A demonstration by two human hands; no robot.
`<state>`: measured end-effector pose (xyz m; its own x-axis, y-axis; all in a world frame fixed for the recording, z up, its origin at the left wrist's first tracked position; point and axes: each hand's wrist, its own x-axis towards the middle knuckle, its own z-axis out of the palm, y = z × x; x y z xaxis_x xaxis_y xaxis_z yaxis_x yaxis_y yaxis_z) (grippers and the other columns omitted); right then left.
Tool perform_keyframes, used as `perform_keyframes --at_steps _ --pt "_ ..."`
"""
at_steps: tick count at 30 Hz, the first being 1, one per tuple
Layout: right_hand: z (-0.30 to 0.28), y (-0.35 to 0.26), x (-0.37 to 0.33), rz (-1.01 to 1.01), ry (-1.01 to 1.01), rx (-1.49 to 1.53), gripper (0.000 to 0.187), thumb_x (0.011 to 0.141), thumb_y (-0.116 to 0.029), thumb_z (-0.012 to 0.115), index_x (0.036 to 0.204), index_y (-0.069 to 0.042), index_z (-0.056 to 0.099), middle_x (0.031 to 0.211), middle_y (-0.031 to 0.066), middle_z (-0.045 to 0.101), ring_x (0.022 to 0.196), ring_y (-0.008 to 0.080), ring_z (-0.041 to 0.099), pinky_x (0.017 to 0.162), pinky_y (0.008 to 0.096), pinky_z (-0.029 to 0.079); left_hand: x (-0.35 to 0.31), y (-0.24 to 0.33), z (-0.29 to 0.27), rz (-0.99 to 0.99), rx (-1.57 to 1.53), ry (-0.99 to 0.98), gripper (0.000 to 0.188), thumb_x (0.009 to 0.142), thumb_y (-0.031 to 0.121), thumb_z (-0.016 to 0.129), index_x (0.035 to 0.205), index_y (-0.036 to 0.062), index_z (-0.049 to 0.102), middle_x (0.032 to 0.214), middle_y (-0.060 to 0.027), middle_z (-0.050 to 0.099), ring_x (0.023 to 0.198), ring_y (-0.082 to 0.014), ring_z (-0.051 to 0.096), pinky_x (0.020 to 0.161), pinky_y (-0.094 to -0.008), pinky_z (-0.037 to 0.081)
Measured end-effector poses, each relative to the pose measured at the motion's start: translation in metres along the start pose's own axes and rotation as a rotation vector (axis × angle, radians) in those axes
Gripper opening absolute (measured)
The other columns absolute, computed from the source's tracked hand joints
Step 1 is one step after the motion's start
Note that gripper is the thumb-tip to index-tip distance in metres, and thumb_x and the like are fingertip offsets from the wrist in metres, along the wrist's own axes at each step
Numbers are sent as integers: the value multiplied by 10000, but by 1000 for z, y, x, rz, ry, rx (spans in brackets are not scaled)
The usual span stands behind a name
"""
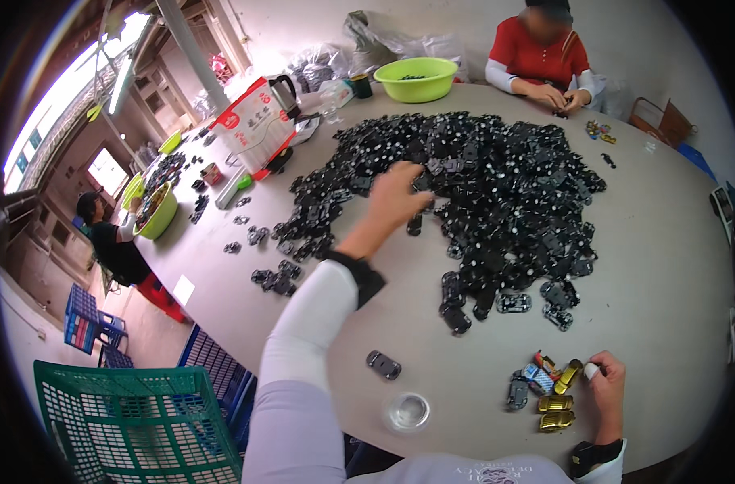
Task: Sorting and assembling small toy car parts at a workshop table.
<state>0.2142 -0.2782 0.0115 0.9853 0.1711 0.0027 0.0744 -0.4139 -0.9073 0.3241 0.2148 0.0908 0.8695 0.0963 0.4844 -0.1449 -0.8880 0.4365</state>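
My left hand [396, 198] reaches over the near left part of a large heap of black toy car bases [513, 185]. Its fingers are spread and nothing shows in them. Low on the right, my right hand [608, 387] is curled, with a white wrap on one digit, closed at the edge of a tilted gold toy car body [567, 376]; its grip is partly hidden. Beside it lie two more gold car bodies [555, 411], a blue-and-white car body [538, 377], a red-and-yellow one [545, 360] and a black car base [517, 390].
One black base [384, 365] lies apart near a small clear round dish [409, 412]. A green bowl [416, 79] and a red-and-white box [253, 125] stand at the back. A co-worker in red [541, 56] sits across; another person [113, 242] stands left. A green crate [133, 419] is lower left.
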Motion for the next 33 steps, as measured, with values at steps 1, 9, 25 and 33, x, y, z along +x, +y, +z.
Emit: perform_keyframes --at_steps 1,9,25,33 --pt "3 -2 1 -2 -26 14 39 742 -18 585 735 -7 548 597 -33 475 514 40 416 480 212 342 -21 -27 -23 152 74 245 423 656 203 711 1024 18 614 973 -152 615 903 -327 595 805 -372 474" --pt "0 7 6 -48 -22 7 42 758 -2 553 732 -19 526 600 -43 446 494 31 393 451 200 311 -221 -219 -139 -908 546 394 790 778 555 585 1312 -2 418 1328 -262 405 1268 -381 349 1045 -430 289" --pt "-1 29 5 -100 81 58 33 804 -18 514 773 -29 507 613 -40 424 444 18 355 403 183 272 -46 -143 18 -330 -233 262 810 774 505 628 1371 37 344 1431 -255 249 1332 -387 243 1066 -401 261" --pt "1 29 3 -121 166 72 20 817 -21 512 801 -33 507 667 -29 440 467 16 369 413 172 284 -61 -200 -42 -392 260 619 526 767 328 674 1158 3 541 1258 -266 448 1177 -401 424 991 -423 358"
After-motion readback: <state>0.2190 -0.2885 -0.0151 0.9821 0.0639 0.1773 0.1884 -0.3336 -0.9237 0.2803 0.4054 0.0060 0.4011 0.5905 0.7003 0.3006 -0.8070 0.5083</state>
